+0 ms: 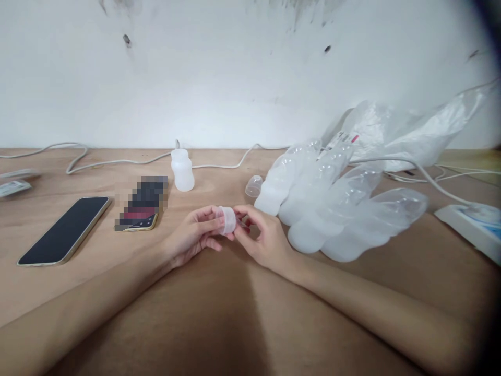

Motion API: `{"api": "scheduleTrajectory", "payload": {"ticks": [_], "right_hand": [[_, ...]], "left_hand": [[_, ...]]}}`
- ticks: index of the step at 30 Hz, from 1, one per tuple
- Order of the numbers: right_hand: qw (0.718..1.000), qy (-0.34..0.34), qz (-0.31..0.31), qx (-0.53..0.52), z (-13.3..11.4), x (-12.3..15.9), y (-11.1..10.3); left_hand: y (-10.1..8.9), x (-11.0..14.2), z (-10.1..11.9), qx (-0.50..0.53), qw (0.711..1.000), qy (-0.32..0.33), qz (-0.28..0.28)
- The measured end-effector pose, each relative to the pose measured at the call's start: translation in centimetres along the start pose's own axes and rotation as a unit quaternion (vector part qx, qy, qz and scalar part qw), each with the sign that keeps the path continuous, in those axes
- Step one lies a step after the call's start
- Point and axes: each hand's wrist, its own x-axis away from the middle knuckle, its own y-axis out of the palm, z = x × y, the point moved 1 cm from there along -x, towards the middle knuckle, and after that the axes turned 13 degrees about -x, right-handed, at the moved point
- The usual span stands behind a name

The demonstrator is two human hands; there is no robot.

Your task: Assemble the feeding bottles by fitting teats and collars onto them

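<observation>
In the middle of the head view, my left hand (195,232) is closed around a translucent screw ring (227,220), with thumb on the near side and fingers behind. Against the ring's right side, my right hand (262,232) pinches a small clear piece (243,225), mostly hidden by the fingers; it may be a teat. An uncapped frosted white bottle (182,169) stands beyond my left hand. Past my right hand, a clear dome cap (254,186) lies beside several frosted bottles with clear domed caps (317,203), lying on their sides in a cluster.
Two phones lie at left, a black one (66,230) and a partly blurred one (143,203). A white cable (227,166) runs along the wall side of the wooden table (188,318). At right are a clear plastic bag (391,130) and a white device (469,224).
</observation>
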Motion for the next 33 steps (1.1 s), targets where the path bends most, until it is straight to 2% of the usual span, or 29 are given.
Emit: {"api": "scheduleTrajectory", "payload": {"ticks": [11, 22, 28, 33], "right_hand": [[0.995, 0.017, -0.02, -0.094, 0.7, -0.2, -0.3], [0.987, 0.029, -0.02, -0.157, 0.5, -0.6, -0.4], [0.981, 0.044, -0.032, -0.188, 0.8, -1.0, -0.5], [0.977, 0.07, -0.061, -0.193, 0.9, -1.1, -0.5]], "left_hand": [[-0.2, 0.1, 0.1, 0.021, 0.999, -0.034, -0.015], [-0.1, 0.1, 0.4, -0.02, 0.998, -0.045, -0.03], [0.3, 0.2, 0.5, -0.026, 0.999, -0.029, -0.006], [0.5, 0.3, 0.5, -0.056, 0.997, -0.003, 0.049]]}}
